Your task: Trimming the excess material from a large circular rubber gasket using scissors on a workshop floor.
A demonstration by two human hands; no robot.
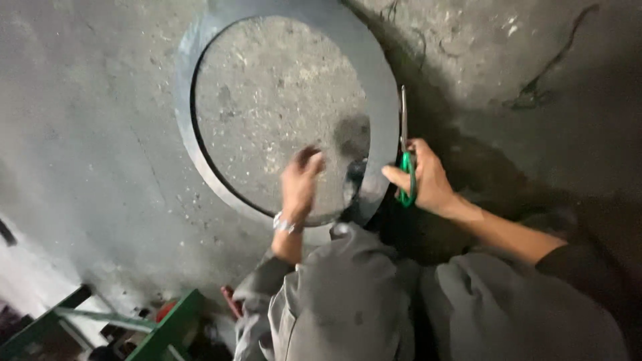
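Observation:
A large flat grey ring [384, 87] of sheet material lies on the concrete floor, with bare floor showing through its round hole. My right hand [428, 180] grips green-handled scissors [405, 144] at the ring's right outer edge, blades pointing away from me. My left hand [299, 184], with a metal bracelet at the wrist, hovers with curled fingers over the ring's near inner edge and holds nothing that I can see. My knees in grey trousers [354, 301] fill the bottom of the view.
A green metal frame [160, 327] with small red and dark items stands at the bottom left. A dark cable [545, 73] trails across the floor at the upper right. The floor [87, 134] is rough, dusty concrete.

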